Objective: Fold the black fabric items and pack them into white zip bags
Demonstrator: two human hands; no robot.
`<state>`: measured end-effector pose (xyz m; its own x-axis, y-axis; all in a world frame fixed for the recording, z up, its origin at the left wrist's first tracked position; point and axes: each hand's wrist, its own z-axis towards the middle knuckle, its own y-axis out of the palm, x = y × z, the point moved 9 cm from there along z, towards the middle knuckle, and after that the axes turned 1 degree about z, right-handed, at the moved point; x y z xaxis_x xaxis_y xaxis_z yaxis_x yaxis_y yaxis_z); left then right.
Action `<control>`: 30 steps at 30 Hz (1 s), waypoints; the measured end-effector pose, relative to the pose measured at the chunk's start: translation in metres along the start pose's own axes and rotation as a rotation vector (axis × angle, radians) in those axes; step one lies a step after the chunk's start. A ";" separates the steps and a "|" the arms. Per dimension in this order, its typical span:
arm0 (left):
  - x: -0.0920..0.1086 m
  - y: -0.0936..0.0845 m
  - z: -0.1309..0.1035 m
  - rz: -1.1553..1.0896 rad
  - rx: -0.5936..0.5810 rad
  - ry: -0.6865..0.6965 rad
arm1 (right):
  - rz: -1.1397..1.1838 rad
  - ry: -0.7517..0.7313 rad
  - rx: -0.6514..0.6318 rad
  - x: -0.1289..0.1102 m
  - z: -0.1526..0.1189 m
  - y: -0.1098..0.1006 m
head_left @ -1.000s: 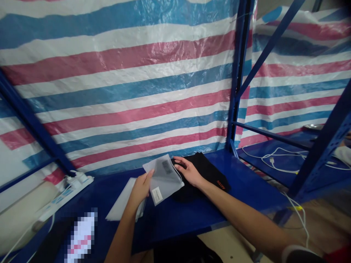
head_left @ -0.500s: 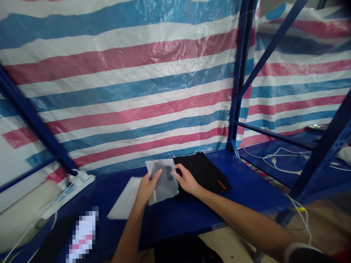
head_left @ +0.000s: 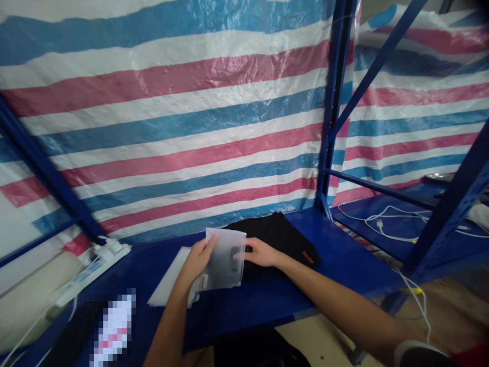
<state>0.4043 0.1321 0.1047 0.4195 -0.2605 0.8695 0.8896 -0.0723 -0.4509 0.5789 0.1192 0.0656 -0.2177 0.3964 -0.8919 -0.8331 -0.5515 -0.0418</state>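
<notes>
A frosted, see-through plastic bag (head_left: 223,262) stands tilted up over the front of the table, with a dark, flat item showing through it. My left hand (head_left: 199,259) is closed on the bag's left side, thumb on the front. At the right edge, my right hand (head_left: 262,252) has its fingertips inside or behind the bag, where they show through the plastic. A bit of dark material appears between its thumb and fingers. Behind both hands lies a folded black cloth item (head_left: 280,234) with orange lettering. Left of the bag, white plastic bags (head_left: 168,280) lie flat.
The blue table (head_left: 344,255) runs under everything. A white power strip (head_left: 89,272) with plugs lies at the left. Blue metal posts (head_left: 330,102) frame the table, with a striped tarp (head_left: 171,127) behind. White cables (head_left: 393,224) lie on the right-hand shelf.
The bag has turned more upright and its front looks smoother. My left hand has shifted left, and my right fingertips have gone further in at the bag's right edge.
</notes>
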 end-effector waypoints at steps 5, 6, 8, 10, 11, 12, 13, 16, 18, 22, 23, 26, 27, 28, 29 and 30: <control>0.006 0.019 -0.014 -0.033 -0.201 -0.056 | 0.160 0.075 0.210 0.010 0.000 -0.018; 0.004 0.019 -0.015 -0.050 -0.189 -0.076 | 0.175 0.086 0.224 0.010 -0.001 -0.021; -0.002 0.016 -0.016 -0.095 -0.159 -0.116 | 0.199 0.097 0.188 0.008 -0.004 -0.023; -0.006 0.017 -0.015 -0.110 -0.163 -0.125 | 0.214 0.086 0.117 0.003 -0.006 -0.020; -0.005 0.019 -0.014 -0.098 -0.176 -0.109 | 0.217 0.076 0.086 0.001 -0.006 -0.018; -0.003 0.022 -0.013 -0.078 -0.194 -0.081 | 0.218 0.066 0.062 0.000 -0.007 -0.016; 0.001 0.025 -0.012 -0.054 -0.212 -0.047 | 0.212 0.060 0.054 -0.001 -0.007 -0.015; 0.012 0.032 -0.011 0.010 -0.235 0.033 | 0.131 0.105 0.111 0.005 -0.006 -0.013; 0.016 0.033 -0.011 0.023 -0.214 0.044 | 0.090 0.148 0.164 0.009 -0.006 -0.013; 0.020 0.026 -0.011 -0.063 -0.147 0.057 | 0.198 0.112 0.246 0.006 -0.008 -0.017; 0.019 0.022 -0.011 -0.090 -0.119 0.056 | 0.233 0.095 0.261 0.005 -0.008 -0.019; 0.017 0.015 -0.011 -0.129 -0.075 0.034 | 0.274 0.068 0.229 0.002 -0.007 -0.019; 0.016 0.016 -0.010 -0.122 -0.090 0.032 | 0.266 0.062 0.215 0.002 -0.006 -0.017; 0.017 0.019 -0.010 -0.102 -0.115 0.036 | 0.249 0.053 0.218 0.002 -0.005 -0.016; 0.018 0.023 -0.010 -0.078 -0.142 0.044 | 0.228 0.046 0.240 0.004 -0.005 -0.015; 0.019 0.027 -0.009 -0.053 -0.162 0.051 | 0.209 0.046 0.278 0.007 -0.004 -0.015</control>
<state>0.4344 0.1163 0.1072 0.3592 -0.3009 0.8834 0.8678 -0.2405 -0.4348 0.5921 0.1268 0.0585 -0.3802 0.2592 -0.8878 -0.8809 -0.3941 0.2622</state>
